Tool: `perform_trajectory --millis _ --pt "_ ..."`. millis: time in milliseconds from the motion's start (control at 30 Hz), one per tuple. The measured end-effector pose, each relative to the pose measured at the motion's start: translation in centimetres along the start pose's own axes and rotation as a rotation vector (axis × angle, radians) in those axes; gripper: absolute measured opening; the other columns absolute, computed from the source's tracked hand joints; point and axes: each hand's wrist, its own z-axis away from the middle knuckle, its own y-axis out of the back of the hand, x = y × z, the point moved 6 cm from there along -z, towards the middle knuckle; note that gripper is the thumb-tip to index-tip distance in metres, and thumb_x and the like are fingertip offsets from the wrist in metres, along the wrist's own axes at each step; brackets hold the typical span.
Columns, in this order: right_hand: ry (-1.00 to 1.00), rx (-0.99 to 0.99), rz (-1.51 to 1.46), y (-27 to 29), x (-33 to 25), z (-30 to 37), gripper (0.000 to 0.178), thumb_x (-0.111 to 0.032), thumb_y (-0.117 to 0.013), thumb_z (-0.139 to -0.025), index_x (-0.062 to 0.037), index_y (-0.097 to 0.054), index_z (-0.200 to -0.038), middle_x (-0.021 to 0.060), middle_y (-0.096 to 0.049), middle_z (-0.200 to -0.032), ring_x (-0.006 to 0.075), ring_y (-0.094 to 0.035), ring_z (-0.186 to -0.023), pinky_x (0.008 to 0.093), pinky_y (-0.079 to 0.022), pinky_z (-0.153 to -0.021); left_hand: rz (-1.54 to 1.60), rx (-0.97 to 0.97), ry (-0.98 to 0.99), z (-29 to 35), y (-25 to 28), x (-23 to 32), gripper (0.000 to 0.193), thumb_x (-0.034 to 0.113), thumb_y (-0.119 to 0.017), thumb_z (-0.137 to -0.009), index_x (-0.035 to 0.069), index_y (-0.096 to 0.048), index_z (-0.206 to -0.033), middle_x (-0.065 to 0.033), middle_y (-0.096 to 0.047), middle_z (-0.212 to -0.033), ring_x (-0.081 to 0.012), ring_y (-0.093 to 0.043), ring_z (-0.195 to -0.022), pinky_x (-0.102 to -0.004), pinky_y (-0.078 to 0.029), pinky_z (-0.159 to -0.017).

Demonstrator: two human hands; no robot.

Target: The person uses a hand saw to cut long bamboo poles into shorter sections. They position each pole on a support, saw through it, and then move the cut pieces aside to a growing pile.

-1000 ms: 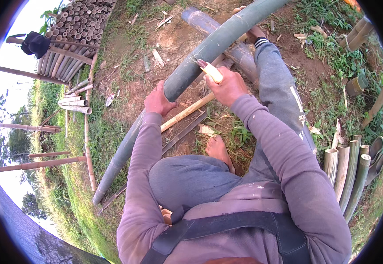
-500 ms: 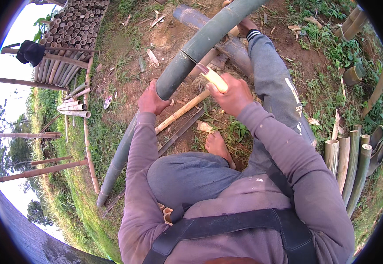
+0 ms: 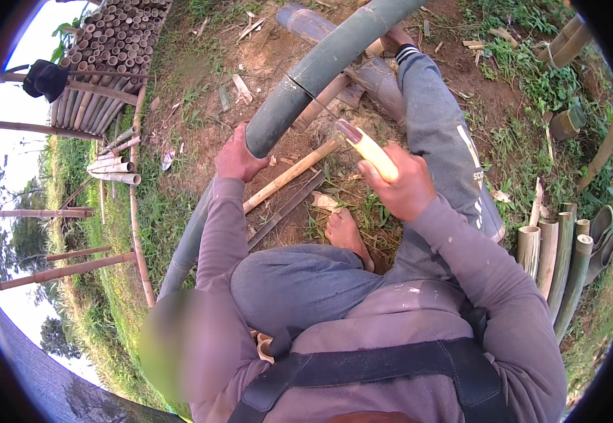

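Note:
A long, thick green bamboo pole [image 3: 274, 116] runs diagonally from the top right to the lower left. My left hand [image 3: 240, 155] is closed around it, steadying it below a narrow dark cut. In my right hand [image 3: 405, 182] is the pale handle of a handsaw [image 3: 371, 154]. Its thin blade, seen nearly edge-on, reaches up and left to the cut in the bamboo. How deep the blade sits is hard to make out. The pole crosses over a thick weathered bamboo log [image 3: 380, 88] on the ground.
A slim bamboo stick [image 3: 289, 176] and a dark flat strip [image 3: 286, 210] lie by my bare foot [image 3: 345, 236]. Short bamboo lengths [image 3: 564, 261] stand at right. At left are a bamboo fence [image 3: 142, 211], a stack of cut bamboo [image 3: 116, 42] and a hanging dark cap [image 3: 45, 80].
My right hand has drawn the saw back, down and to the right, so more blade shows between handle and pole. My left hand keeps its hold on the bamboo.

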Motion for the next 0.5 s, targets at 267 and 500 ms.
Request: perform_trajectory --millis 267,500 --pt "0.028 0.106 0.063 -4.0 2.3 -5.0 0.037 -0.036 -0.081 -0.096 -0.0017 -0.065 -0.096 0.0256 -0.069 -0.078 0.0475 -0.070 -0.073 0.0507 -0.053 -0.061 0.014 0.062 -0.053 -0.4 0.1 1.6 0.104 0.041 -0.092 -0.066 0.017 -0.046 -0.155 -0.0201 -0.074 -0.126 -0.0406 -0.074 -0.114 -0.0510 -0.059 -0.099" --pt "0.064 0.124 -0.180 1.8 0.3 5.8 0.024 -0.019 -0.082 -0.096 -0.0001 -0.068 -0.098 0.0193 -0.070 -0.076 0.0362 -0.073 -0.066 0.0438 -0.053 -0.056 0.015 -0.001 0.001 0.0 -0.3 0.1 0.102 0.043 -0.092 -0.066 0.017 -0.046 -0.154 -0.0190 -0.074 -0.127 -0.0401 -0.074 -0.115 -0.0513 -0.059 -0.099"
